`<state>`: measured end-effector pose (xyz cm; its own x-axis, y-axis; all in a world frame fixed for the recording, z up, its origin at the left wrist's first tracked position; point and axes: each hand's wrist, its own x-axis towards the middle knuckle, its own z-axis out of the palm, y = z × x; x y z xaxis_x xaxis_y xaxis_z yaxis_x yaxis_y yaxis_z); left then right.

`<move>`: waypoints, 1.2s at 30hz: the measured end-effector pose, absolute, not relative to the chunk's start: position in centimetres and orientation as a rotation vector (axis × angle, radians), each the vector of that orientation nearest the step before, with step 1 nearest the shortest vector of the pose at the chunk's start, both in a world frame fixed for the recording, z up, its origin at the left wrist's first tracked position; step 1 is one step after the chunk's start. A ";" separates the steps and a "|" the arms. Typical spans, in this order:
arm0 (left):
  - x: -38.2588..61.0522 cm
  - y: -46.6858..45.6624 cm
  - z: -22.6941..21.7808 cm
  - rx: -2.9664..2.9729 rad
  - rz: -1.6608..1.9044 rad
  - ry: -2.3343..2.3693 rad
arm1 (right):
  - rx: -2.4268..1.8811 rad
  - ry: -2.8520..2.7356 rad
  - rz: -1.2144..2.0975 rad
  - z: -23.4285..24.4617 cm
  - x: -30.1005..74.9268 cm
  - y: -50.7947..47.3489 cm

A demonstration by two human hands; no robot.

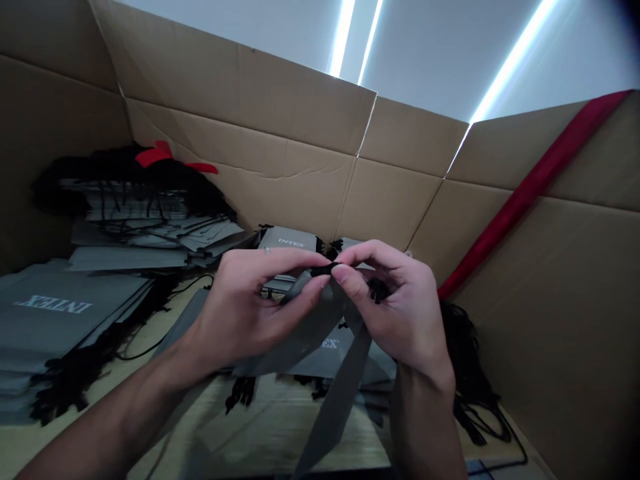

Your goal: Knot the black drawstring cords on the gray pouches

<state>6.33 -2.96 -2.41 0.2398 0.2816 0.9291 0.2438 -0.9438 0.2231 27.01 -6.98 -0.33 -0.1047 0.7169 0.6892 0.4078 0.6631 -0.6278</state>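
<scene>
Both my hands meet in front of me at the top of a grey drawstring bag (331, 407). My left hand (255, 303) pinches its black cord (324, 269) between thumb and forefinger. On the other side, my right hand (405, 300) pinches the same spot, thumb tip against forefinger. A black bunch of cord (379, 290) shows within the right hand's curl. The bag's grey fabric hangs down below my fingers. Beneath it lies a stack of grey bags (327, 347) with white lettering, partly hidden by my hands.
A stack of INTEX bags (65, 300) with black cord ends sits at the left. Behind it rises a taller pile (135, 213) topped with black cords and red pieces. More bags (290, 241) stand at the back. Loose black cords (465, 363) lie right, near cardboard walls (280, 140) and a red strip (525, 190).
</scene>
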 end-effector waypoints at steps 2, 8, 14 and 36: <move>6.2 -3.0 -2.3 2.467 1.812 0.557 | -0.916 -1.733 0.338 -0.3 27.0 -7.0; 6.0 -2.9 -2.4 2.526 1.758 0.547 | -0.888 -1.758 0.320 -0.3 26.7 -6.9; 5.9 -2.7 -1.8 2.410 1.501 0.577 | -0.902 -1.663 0.307 -0.4 26.7 -6.6; 6.2 -3.4 -2.1 2.660 1.547 0.406 | -0.793 -1.876 0.670 0.3 28.6 -6.4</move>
